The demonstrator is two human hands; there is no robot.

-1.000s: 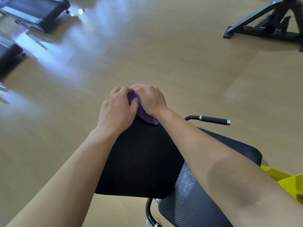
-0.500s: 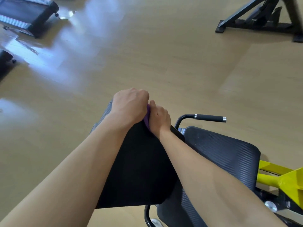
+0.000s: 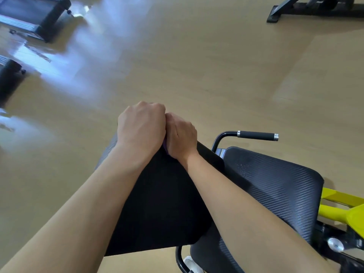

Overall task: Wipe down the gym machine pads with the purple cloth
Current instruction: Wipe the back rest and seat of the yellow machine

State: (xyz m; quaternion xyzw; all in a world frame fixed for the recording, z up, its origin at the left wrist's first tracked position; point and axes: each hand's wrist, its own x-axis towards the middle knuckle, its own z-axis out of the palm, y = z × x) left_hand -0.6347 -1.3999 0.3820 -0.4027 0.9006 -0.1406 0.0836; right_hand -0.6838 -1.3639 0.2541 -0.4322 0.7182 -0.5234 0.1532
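Both hands have drawn tight together since a second ago, and the broad purple patch that showed between them then has shrunk to a sliver. From my remote seat I see the left hand (image 3: 140, 127) and the right hand (image 3: 182, 134) knuckle to knuckle at the far edge of the back pad (image 3: 161, 203), a smooth black pad that slopes down toward the camera.

The purple cloth (image 3: 165, 147) peeks out low between the two hands, right at that far edge, and touches the pad. The right hand is curled down over it, so I read that hand as holding the cloth bunched under its palm and thumb. The left hand is balled with its fingers wrapped over the pad's far edge and out of sight; I cannot tell whether they close on the cloth, on the pad's rim or on nothing. Both forearms run up over the pad from the bottom of the view.

Just right of the back pad lies the seat pad (image 3: 275, 184), black with a woven texture, its left edge tucked under the back pad's right side. Past its far edge a black handle (image 3: 256, 135) with a foam grip sticks out to the right. Yellow frame tubing (image 3: 344, 211) shows at the seat pad's right edge, with a silver knob (image 3: 335, 245) below it.

On the tan floor (image 3: 197, 66) two treadmills stand at the far left, one (image 3: 29, 14) in the corner and another (image 3: 8, 77) below it, and a black machine base (image 3: 315, 8) sits at the top right.
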